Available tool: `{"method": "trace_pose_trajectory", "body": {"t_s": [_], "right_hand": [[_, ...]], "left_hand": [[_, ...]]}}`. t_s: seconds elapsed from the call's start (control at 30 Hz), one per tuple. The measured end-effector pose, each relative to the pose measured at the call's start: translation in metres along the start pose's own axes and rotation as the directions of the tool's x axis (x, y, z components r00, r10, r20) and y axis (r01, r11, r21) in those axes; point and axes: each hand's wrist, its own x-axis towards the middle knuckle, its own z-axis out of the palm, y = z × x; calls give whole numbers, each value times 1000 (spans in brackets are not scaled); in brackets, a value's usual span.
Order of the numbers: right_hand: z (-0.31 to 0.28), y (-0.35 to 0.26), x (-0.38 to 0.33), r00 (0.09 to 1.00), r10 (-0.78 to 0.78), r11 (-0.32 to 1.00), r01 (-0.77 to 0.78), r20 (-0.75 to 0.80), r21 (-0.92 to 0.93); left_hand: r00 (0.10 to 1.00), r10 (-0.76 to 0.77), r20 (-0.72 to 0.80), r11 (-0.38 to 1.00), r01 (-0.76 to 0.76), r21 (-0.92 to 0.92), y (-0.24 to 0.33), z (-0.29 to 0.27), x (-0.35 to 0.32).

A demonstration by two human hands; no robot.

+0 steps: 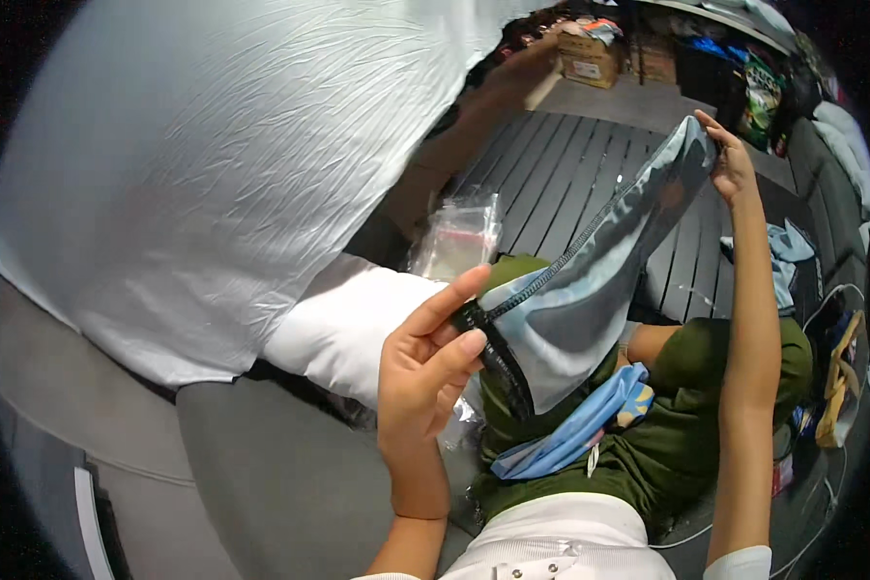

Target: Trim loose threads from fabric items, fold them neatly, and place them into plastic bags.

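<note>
I hold a light blue-grey piece of cloth (pixel 590 290) with a dark stitched edge stretched between both hands. My left hand (pixel 425 372) pinches its near lower corner by the black band. My right hand (pixel 730 159) grips the far upper corner, arm stretched out. Below the cloth lie dark green fabric (pixel 686 435) and a bright blue folded piece (pixel 575 435) on my lap.
A large crinkled white sheet (pixel 213 164) fills the upper left. A clear plastic bag (pixel 459 237) lies on the dark slatted floor (pixel 570 174). Another person's arm (pixel 474 126) reaches near cardboard boxes (pixel 590 58) at the back. Sandals (pixel 841 377) lie at right.
</note>
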Motion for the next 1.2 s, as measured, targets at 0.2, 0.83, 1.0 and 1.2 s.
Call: {"method": "trace_pose_trajectory", "body": {"t_s": [0.2,0.83,1.0,1.2], "right_hand": [[-34,-29,-26,995,-2,998,7,-99,58],[-117,-19,2,955,-161,776,-33,-248,-630],[-169,14,-35,957,-8,-301,-279,-290,-912],[-152,35,-61,531,539,-492,-432,-654,-756]], "left_hand": [[1000,9,-16,982,-6,188,-4,7,16],[970,-157,-186,929,209,306,-128,-13,146],[919,-355,-173,896,387,217,-210,-43,181],[904,-397,-157,849,427,312,-217,-43,194]]}}
